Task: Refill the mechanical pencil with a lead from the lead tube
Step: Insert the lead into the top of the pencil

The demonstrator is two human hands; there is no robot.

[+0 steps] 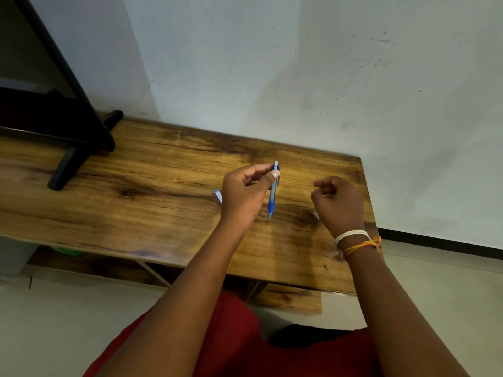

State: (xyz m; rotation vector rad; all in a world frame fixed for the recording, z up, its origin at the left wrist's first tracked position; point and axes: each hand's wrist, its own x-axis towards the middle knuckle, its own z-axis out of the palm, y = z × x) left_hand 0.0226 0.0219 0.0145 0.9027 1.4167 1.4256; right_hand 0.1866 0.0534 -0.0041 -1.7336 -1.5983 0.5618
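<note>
Lead tube [218, 196] is seen lying on the table [136, 170], just left of the left hand [245, 195]. Mechanical pencil [273, 190] is pinched upright, tip down. Right hand [336, 201] is curled, fingers pressed together; a held lead can't be confirmed. Likely step: lead insertion; fine alignment with the top end is needed.

Wood-grain table [152, 170] against a scuffed white wall [299, 63]; black stand w/ flat foot [68, 164] on far-left of tabletop; pale floor [54, 322] below.

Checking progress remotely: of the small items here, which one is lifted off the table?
The blue mechanical pencil, pinched upright in the left hand. The lead tube lies on the wooden table.
</note>
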